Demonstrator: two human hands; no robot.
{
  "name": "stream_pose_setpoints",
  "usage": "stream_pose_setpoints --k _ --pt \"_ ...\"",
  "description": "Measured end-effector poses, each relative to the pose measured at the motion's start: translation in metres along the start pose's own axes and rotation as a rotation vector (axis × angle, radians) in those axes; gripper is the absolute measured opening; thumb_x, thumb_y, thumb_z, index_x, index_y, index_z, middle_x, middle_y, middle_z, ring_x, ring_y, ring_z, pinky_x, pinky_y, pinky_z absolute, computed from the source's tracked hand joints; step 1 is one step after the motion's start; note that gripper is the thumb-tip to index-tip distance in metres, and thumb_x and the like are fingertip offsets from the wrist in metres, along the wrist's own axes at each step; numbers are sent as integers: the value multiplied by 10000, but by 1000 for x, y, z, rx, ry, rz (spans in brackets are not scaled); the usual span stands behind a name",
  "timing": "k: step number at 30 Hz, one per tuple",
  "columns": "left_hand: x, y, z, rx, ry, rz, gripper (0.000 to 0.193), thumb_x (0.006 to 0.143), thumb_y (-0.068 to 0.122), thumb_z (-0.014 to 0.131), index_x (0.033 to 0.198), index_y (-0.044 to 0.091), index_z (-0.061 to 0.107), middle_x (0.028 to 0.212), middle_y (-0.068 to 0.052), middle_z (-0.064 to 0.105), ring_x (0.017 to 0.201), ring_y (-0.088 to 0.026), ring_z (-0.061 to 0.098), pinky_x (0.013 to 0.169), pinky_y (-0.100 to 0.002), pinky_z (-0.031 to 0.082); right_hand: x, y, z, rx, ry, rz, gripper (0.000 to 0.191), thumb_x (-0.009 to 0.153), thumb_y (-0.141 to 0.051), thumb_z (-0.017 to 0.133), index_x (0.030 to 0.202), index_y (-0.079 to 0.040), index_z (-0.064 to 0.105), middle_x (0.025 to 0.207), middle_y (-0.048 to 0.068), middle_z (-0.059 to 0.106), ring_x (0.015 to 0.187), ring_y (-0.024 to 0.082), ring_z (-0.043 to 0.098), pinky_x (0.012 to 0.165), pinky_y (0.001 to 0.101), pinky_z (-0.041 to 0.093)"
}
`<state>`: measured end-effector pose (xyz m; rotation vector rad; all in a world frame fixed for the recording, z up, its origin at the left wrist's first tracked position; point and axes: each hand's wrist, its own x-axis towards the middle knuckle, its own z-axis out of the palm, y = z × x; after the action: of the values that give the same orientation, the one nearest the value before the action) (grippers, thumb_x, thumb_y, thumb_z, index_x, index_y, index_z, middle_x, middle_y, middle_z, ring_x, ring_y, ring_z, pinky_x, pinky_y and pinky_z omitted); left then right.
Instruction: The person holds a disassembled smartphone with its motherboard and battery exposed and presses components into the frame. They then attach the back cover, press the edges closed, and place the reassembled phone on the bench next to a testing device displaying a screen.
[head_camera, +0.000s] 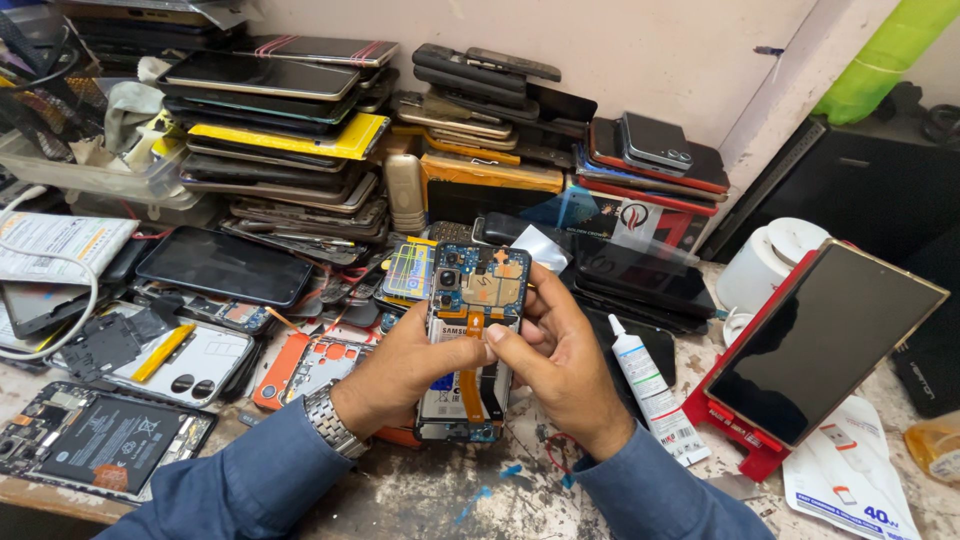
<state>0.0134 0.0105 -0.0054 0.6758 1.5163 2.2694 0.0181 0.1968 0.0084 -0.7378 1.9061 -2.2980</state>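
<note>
Scratched and paint-flecked, the bench (420, 500) shows bare only along its near edge, between two blue sleeves. At the near left lies an opened phone (100, 440) with its dark battery showing. Just beyond the sleeves, both hands hold one opened smartphone (472, 340), back cover off and tilted up toward the camera, its circuit board, camera module and orange ribbon cable in view. The left hand (405, 365), a metal watch (325, 420) on its wrist, curls around the phone's left edge with the thumb across the battery. The right hand (555, 350) closes on the right edge, thumb pressing near the orange cable at the middle. To the right of the hands lies a small white glue tube (645, 385), and further right a phone with a dark screen (825, 340) leans on a red stand (730, 425). Farther back, stacks of phones (290, 130) rise against the pale wall (620, 50).
</note>
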Motion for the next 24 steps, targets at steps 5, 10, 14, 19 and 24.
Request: stream_pose_setpoints --k 5,10,14,19,24 --pt "0 -1 -1 4 9 -7 468 940 150 654 1374 -11 586 1243 -156 730 1160 -216 690 1044 -370 529 0 0 1 6 1 -3 634 945 -26 602 1532 5 365 1304 130 608 1219 187 633 1030 313 521" --pt "-1 1 0 -5 2 -5 478 937 153 660 1379 -14 582 1251 -161 726 1171 -222 691 1057 -375 522 -1 -2 1 -9 7 11 632 942 -41 607 1528 8 376 1290 136 615 1201 185 638 1025 319 527" --pt "-1 2 1 -9 3 -3 471 937 154 655 1374 -5 585 1247 -158 730 1170 -217 692 1058 -370 520 0 -2 2 -9 5 3 630 943 -42 604 1527 9 374 1290 136 612 1204 183 640 1036 324 531" --pt "-1 1 1 -1 20 -14 454 934 133 657 1359 -15 597 1232 -143 726 1143 -211 693 1028 -367 534 0 0 1 2 0 -17 630 946 -27 605 1531 16 373 1303 135 610 1207 177 633 1039 316 523" --pt "0 2 0 15 11 -4 466 911 126 648 1354 -12 605 1220 -130 739 1128 -202 708 1005 -357 557 0 0 1 3 3 -12 628 948 -24 607 1531 16 377 1291 127 613 1187 172 643 1012 306 530"
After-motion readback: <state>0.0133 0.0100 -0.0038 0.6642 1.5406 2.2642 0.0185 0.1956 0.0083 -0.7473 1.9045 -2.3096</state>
